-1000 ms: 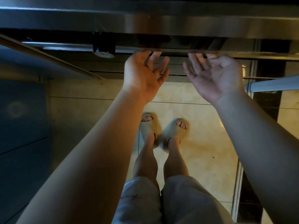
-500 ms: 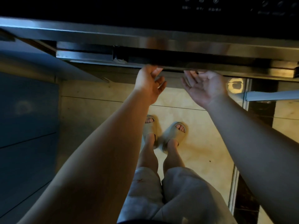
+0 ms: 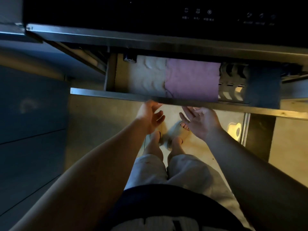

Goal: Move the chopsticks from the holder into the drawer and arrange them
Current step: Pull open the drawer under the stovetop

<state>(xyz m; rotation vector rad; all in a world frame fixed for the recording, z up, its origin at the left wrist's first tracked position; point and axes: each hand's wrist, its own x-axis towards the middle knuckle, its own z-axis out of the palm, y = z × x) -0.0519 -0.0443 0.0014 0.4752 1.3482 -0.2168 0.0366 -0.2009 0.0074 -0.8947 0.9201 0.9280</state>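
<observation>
The steel drawer (image 3: 116,95) under the dark appliance stands pulled partway out. Inside it lie a beige liner (image 3: 146,77), a purple cloth (image 3: 191,79) and a grey slotted rack (image 3: 231,84). My left hand (image 3: 150,115) and my right hand (image 3: 200,122) are palm-up just below the drawer's front edge. Their fingers look straight, and the fingertips reach the underside of that edge, partly hidden by it. Neither hand holds anything. No chopsticks or holder are in view.
A black panel with touch icons (image 3: 208,14) sits above the drawer. Dark cabinet fronts (image 3: 30,130) fill the left. Below are the tiled floor (image 3: 103,117), my legs and my sandalled feet (image 3: 176,130). A metal door track (image 3: 245,129) runs at the right.
The drawer has slid out toward me, and its inside now shows. Both hands came toward me with its front edge. The view tilted up to the panel.
</observation>
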